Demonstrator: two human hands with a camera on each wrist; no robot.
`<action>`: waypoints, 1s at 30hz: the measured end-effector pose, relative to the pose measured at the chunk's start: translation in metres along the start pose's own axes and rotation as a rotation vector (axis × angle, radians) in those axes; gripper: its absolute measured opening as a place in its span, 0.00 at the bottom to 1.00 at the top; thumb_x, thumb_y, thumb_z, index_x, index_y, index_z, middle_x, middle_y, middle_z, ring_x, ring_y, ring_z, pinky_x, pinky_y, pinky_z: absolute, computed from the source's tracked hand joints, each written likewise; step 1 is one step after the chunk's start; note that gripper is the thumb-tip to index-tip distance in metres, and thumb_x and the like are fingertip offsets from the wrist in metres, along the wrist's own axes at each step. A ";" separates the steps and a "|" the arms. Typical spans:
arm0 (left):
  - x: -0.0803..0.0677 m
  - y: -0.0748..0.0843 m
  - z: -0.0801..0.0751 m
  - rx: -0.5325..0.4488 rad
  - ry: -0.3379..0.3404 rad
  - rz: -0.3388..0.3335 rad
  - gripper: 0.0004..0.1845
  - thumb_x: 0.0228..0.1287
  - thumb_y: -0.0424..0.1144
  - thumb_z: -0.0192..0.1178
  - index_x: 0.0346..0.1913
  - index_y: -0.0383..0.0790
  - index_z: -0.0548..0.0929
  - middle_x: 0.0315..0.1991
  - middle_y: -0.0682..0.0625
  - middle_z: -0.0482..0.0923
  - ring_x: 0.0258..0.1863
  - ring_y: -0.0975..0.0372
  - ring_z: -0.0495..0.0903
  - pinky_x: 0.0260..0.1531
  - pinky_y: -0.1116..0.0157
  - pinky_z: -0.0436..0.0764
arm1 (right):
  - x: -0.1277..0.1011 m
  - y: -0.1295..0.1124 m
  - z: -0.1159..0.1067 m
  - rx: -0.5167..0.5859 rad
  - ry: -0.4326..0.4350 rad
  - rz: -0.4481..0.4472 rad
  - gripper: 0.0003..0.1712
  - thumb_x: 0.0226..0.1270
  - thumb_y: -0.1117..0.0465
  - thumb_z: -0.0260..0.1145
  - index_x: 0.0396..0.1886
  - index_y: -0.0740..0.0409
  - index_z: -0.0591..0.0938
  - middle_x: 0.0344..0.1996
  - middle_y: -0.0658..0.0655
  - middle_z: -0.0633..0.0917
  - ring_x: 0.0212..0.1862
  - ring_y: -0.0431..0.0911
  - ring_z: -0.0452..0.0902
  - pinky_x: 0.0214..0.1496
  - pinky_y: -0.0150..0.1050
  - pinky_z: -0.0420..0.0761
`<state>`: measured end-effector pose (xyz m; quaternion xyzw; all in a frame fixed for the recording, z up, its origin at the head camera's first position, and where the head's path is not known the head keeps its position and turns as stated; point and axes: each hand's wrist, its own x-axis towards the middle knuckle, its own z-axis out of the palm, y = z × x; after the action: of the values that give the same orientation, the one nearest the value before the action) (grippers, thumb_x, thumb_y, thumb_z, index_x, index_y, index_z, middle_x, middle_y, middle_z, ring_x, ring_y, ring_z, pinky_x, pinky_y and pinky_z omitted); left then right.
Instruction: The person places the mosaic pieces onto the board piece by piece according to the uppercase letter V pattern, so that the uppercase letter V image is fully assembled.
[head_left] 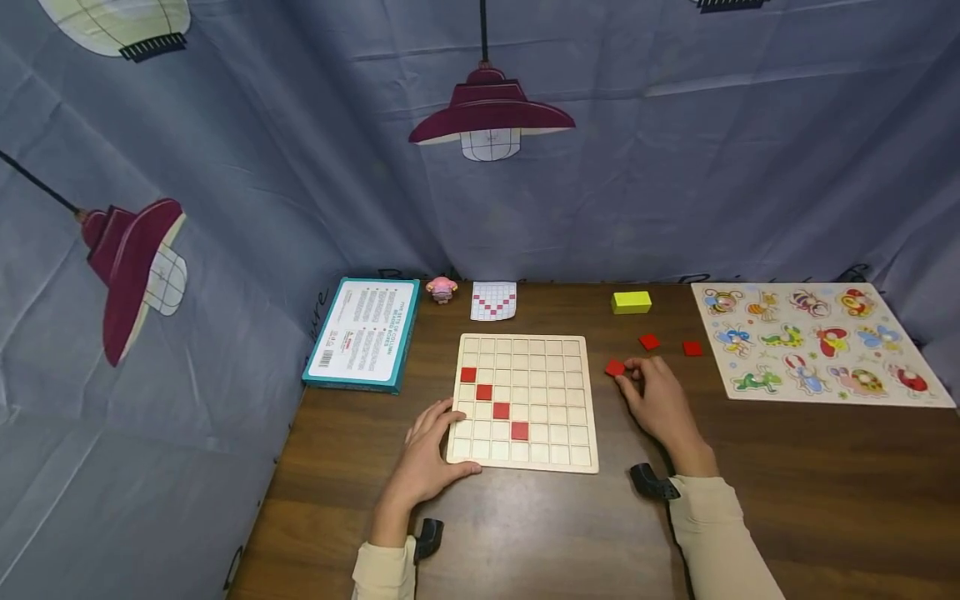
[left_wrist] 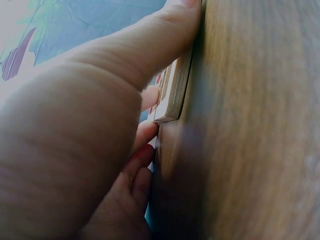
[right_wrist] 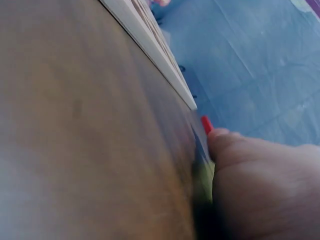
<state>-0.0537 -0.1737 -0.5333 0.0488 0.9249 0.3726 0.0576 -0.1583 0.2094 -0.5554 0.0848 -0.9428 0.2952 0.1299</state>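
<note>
Wooden desk [head_left: 525, 533] carries a pale grid board [head_left: 555, 417] near its front edge, four red tiles running diagonally across it. Left hand [head_left: 427, 454] lies flat-fingered against the board's front-left corner. Right hand [head_left: 660, 404], just right of the board, pinches a small red tile [head_left: 615, 367] on the desk.

I count four red tiles [head_left: 492, 402] in my grid board [head_left: 555, 400], three loose red tiles [head_left: 649, 342] to its right, one yellow block [head_left: 631, 302], and one box [head_left: 364, 332] far left.
</note>
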 end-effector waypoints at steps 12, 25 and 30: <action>-0.001 0.001 -0.002 0.003 0.008 -0.013 0.43 0.45 0.55 0.82 0.66 0.50 0.76 0.78 0.48 0.63 0.79 0.48 0.56 0.73 0.33 0.53 | -0.029 -0.045 0.012 0.097 -0.026 -0.221 0.18 0.61 0.64 0.76 0.47 0.63 0.82 0.33 0.53 0.76 0.36 0.42 0.70 0.38 0.39 0.73; -0.001 0.001 -0.001 0.000 0.014 0.009 0.43 0.44 0.54 0.83 0.65 0.48 0.77 0.77 0.47 0.63 0.79 0.46 0.57 0.72 0.29 0.51 | -0.034 -0.082 0.028 0.113 -0.149 -0.266 0.16 0.62 0.57 0.76 0.46 0.56 0.83 0.33 0.47 0.78 0.39 0.40 0.73 0.45 0.41 0.76; 0.000 0.003 -0.001 -0.005 0.011 0.008 0.43 0.44 0.54 0.83 0.65 0.48 0.77 0.77 0.47 0.64 0.79 0.46 0.57 0.72 0.29 0.51 | -0.034 -0.086 0.031 0.065 -0.169 -0.254 0.16 0.62 0.56 0.76 0.46 0.56 0.84 0.31 0.47 0.76 0.38 0.42 0.71 0.49 0.44 0.74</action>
<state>-0.0534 -0.1724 -0.5307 0.0506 0.9241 0.3753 0.0513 -0.1117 0.1245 -0.5438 0.2318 -0.9220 0.2987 0.0837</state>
